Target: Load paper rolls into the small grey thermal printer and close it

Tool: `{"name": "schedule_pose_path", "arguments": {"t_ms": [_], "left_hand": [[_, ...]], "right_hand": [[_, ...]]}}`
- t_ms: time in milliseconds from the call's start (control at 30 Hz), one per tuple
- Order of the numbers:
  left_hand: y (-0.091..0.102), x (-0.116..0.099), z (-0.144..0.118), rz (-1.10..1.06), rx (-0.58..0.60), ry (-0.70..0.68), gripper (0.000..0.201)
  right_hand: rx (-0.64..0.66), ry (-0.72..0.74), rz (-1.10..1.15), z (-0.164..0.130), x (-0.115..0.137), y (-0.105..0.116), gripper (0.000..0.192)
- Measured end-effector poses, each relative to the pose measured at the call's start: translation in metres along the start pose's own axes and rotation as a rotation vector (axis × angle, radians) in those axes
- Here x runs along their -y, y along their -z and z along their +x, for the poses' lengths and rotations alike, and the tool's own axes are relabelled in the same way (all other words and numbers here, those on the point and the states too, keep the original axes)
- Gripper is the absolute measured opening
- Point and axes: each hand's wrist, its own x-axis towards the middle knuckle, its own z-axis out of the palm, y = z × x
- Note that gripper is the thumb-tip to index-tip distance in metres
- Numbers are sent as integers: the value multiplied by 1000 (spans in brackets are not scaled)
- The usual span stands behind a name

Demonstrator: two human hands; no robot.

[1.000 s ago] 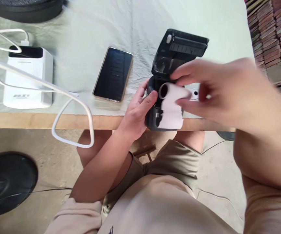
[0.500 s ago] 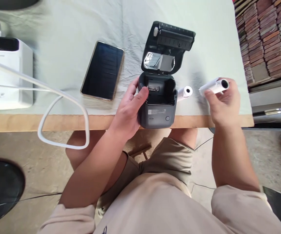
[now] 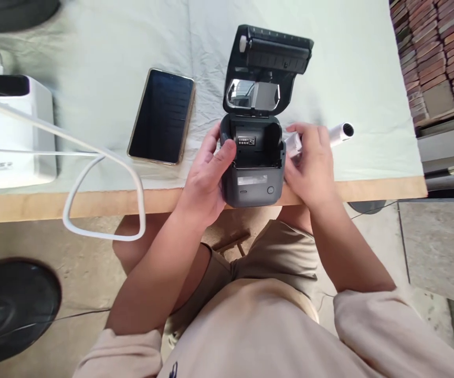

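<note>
My left hand point(image 3: 209, 176) is closed around the left side of a dark grey label printer point(image 3: 253, 188), its thumb over the rim. The printer's lid point(image 3: 268, 68) stands raised, and the paper bay inside holds no roll. Just right of the printer, my right hand point(image 3: 312, 163) is closed on a white paper roll point(image 3: 293, 144), which its fingers partly cover. Beyond that hand, a second white paper roll point(image 3: 340, 134) lies on the cloth with its dark hollow core facing right.
A phone point(image 3: 161, 116) lies face up left of the printer. Farther left are a white box-shaped device point(image 3: 18, 136) and a looped white cable point(image 3: 142, 199) hanging past the table edge point(image 3: 384, 189). A black round stool point(image 3: 18, 310) stands on the floor.
My right hand has let go of the roll with the dark core, leaving it at the right. It has moved left to the roll beside the printer. My left hand keeps its hold.
</note>
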Motion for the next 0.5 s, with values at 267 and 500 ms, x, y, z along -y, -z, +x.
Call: {"name": "schedule_pose_path", "arguments": {"t_ms": [267, 500], "left_hand": [[0, -1, -2, -74, 15, 49, 29], [2, 1, -1, -85, 53, 37, 34]], "right_hand": [[-90, -221, 886, -5, -22, 10, 71], [40, -384, 1096, -1, 5, 27, 37]]}}
